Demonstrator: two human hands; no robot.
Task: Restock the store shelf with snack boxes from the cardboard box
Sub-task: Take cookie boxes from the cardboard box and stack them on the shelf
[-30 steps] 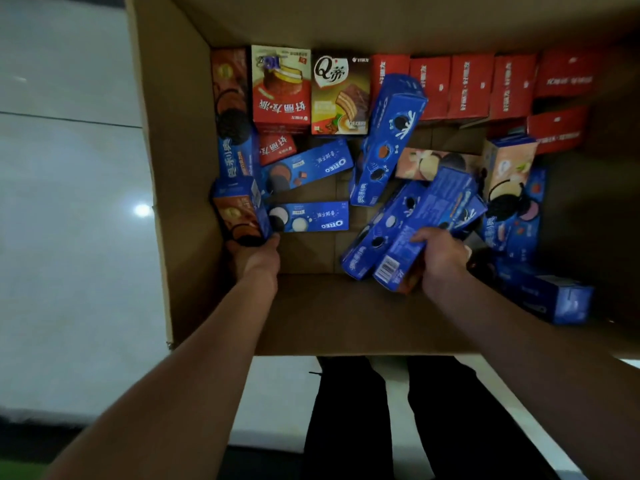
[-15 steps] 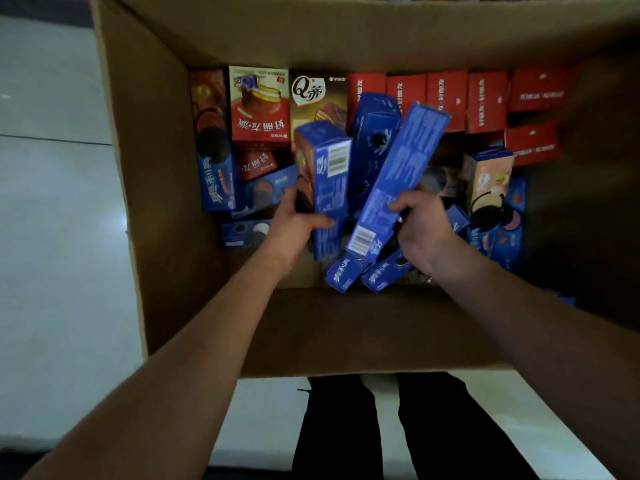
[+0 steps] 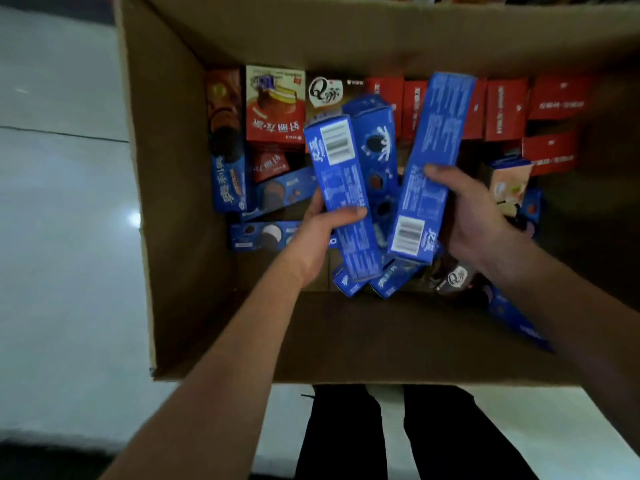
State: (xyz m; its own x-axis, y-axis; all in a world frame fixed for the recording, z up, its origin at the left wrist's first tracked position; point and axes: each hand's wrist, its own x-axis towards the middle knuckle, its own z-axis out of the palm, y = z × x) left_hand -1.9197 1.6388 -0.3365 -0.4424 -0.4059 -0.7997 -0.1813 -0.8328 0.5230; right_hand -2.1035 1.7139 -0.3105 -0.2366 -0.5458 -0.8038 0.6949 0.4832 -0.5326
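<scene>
Gripping 1 blue snack box (image 3: 343, 188) per hand, fingers (image 3: 349, 213) curled.

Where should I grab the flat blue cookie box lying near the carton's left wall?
Pinch the flat blue cookie box across its long narrow edges, near the middle, coming straight down from above. It lies face-up on the carton floor, and its right end is hidden behind the left hand, so approach from the left.
</scene>
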